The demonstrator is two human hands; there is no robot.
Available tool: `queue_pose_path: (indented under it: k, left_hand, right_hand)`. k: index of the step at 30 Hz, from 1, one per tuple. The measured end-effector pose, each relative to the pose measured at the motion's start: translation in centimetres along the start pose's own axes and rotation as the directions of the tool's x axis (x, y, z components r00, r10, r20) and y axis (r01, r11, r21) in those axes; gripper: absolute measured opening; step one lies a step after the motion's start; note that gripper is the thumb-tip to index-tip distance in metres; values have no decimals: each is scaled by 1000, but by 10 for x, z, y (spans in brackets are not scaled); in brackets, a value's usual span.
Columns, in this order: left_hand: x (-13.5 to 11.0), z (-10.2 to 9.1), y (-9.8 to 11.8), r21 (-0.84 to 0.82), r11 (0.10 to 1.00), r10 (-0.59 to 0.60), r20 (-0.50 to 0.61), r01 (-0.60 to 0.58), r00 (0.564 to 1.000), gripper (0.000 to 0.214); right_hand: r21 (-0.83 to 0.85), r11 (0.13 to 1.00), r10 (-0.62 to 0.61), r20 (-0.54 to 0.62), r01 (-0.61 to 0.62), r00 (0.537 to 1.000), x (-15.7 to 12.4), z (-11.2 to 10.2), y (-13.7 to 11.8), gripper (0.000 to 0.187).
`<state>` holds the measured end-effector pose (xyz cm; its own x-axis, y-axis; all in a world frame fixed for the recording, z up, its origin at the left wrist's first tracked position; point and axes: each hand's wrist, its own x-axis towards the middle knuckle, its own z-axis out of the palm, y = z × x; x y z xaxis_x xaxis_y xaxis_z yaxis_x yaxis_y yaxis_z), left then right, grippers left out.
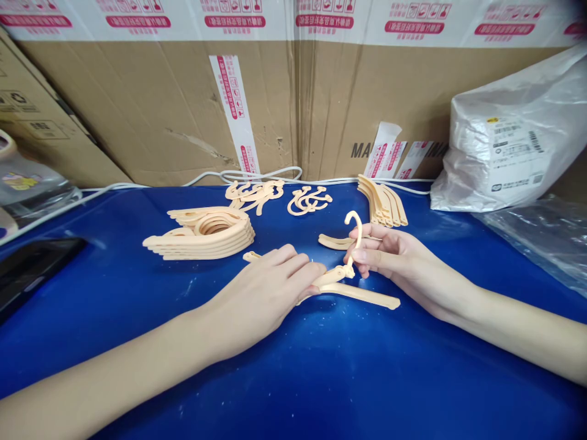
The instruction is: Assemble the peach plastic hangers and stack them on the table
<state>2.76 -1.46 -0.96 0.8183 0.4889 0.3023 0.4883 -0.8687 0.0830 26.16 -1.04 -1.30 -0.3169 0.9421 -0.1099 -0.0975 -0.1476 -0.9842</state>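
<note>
My right hand pinches a cream plastic hanger hook, its curved end pointing up. The hook's lower end meets the end of a cream hanger arm; whether they are joined I cannot tell. My left hand lies over that piece with fingers closed on it, hiding much of it. Beneath, another hanger arm stretches out to the right. Behind my right fingers a further curved arm rests on the blue table.
A stack of folded hangers stands at left. Behind lie loose hooks, small hanger parts and several stacked arms. A white cable runs along the cardboard. A phone and a plastic-wrapped parcel flank the table.
</note>
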Motion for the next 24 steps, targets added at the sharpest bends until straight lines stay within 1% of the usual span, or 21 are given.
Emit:
queue_pose_path:
  k: [6, 10, 14, 18, 20, 22, 24]
  left_hand:
    - [1, 3, -2, 103, 994, 25, -39, -21, 999, 41]
    - [0, 4, -3, 151, 988, 58, -74, -46, 996, 40]
    - [0, 6, -2, 162, 986, 60, -66, -49, 996, 38]
    - [-1, 7, -2, 188, 981, 59, -45, -49, 997, 31]
    - [-1, 8, -2, 192, 980, 58, -39, -50, 998, 30]
    - [-1, 9, -1, 197, 979, 57, -43, -48, 997, 30]
    - [-2, 9, -1, 201, 978, 68, -46, -58, 997, 29]
  right_hand:
    - [-43, 999, 6, -41, -7, 999, 0, 0, 1, 32]
    - [-69, 998, -7, -60, 3, 998, -2, 0, 2, 32]
    - [-102, 994, -32, -71, 25, 997, -3, 0, 4, 31]
    - [-130, 990, -70, -84, 59, 994, -1, 1, 6, 29]
    - [-133, 989, -78, -96, 65, 992, 0, 1, 7, 34]
    - [-125, 989, -97, -113, 83, 989, 0, 2, 8, 44]
    - [-123, 987, -119, -105, 105, 987, 0, 3, 9, 50]
